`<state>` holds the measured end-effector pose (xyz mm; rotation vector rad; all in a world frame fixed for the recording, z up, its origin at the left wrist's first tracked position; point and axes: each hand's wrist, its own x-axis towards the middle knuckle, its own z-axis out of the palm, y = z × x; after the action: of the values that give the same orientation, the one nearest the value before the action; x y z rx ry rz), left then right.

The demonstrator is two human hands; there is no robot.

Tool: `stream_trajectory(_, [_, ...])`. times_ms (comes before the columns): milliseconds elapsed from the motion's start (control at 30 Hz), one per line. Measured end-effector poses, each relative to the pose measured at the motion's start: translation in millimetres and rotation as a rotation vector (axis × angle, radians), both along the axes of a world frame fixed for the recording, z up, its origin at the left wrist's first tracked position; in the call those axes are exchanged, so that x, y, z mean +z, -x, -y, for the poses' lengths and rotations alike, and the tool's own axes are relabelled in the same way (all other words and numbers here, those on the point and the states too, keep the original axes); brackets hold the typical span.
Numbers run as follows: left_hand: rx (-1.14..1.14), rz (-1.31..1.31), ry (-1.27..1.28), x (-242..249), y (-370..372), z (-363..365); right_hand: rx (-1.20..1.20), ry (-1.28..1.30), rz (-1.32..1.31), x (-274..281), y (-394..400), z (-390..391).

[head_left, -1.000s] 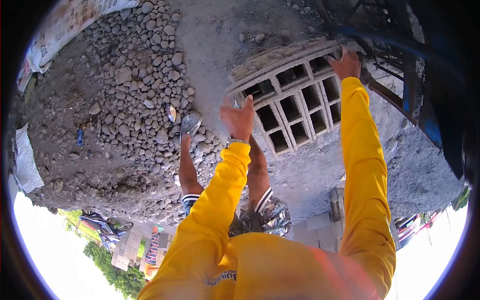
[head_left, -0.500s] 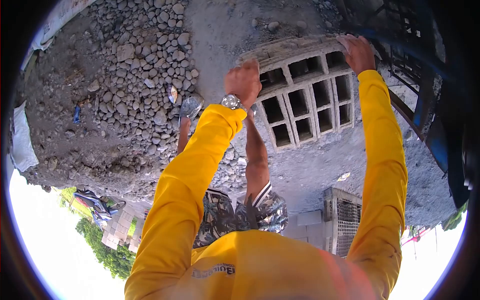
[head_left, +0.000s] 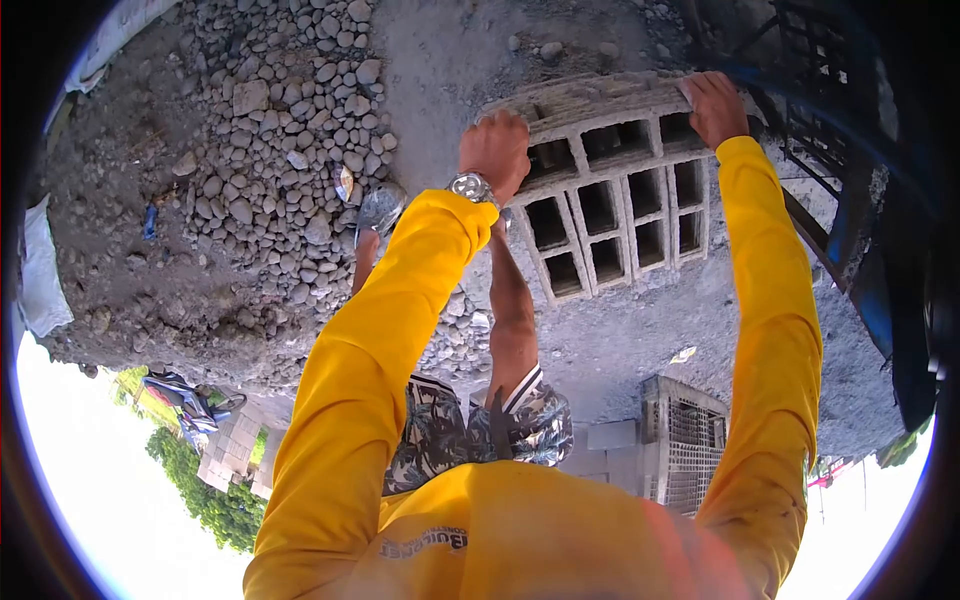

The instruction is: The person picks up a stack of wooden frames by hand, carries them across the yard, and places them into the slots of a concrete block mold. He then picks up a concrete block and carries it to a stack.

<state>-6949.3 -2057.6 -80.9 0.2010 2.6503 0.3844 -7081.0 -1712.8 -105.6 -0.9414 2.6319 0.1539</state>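
Several grey concrete hollow blocks [head_left: 620, 170] sit together in a pile, their square cells facing me. My left hand [head_left: 495, 152], with a metal watch at the wrist, is closed at the left end of the uppermost block. At the opposite end, my right hand [head_left: 715, 108] has its fingers hooked over the upper corner. Both arms reach out straight in yellow sleeves. Part of each hand's grip is hidden behind the knuckles.
Loose rounded stones [head_left: 290, 150] cover the ground on the left, near my foot [head_left: 380, 212]. Dark metal framework [head_left: 840, 130] stands close by on the right. Behind me are a grated block structure [head_left: 685, 430] and a parked motorcycle [head_left: 190, 400].
My left hand has shifted slightly right and up at the block's end. My right hand stays at its corner, and the blocks look almost unmoved.
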Motion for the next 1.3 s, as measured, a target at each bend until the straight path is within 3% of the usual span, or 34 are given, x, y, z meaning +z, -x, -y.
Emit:
stream_trajectory(267, [-0.007,-0.117,-0.014,-2.3,-6.1,-0.2,-0.023,0.019,-0.110,-9.7,-9.1,-3.5])
stream_trajectory(467, [0.032,-0.096,-0.027,-1.9,-14.6,-0.3,0.098,0.001,0.034,1.7,0.4,-6.9])
stream_trajectory(733, [0.043,-0.058,-0.179,3.5,-11.3,5.3,0.088,0.102,0.095,4.7,5.0,-8.6])
stream_trajectory(833, [0.005,-0.162,-0.263,3.7,-11.1,6.1,0.007,0.057,0.164,11.0,5.6,-4.1])
stream_trajectory(1067, [-0.009,-0.073,-0.166,1.6,-7.7,0.3,0.079,0.110,-0.007,-11.9,2.2,-16.0])
stream_trajectory(1300, [-0.136,-0.083,-0.123,-2.4,-3.7,0.6,-0.048,0.058,0.071,-7.8,-1.8,-7.7])
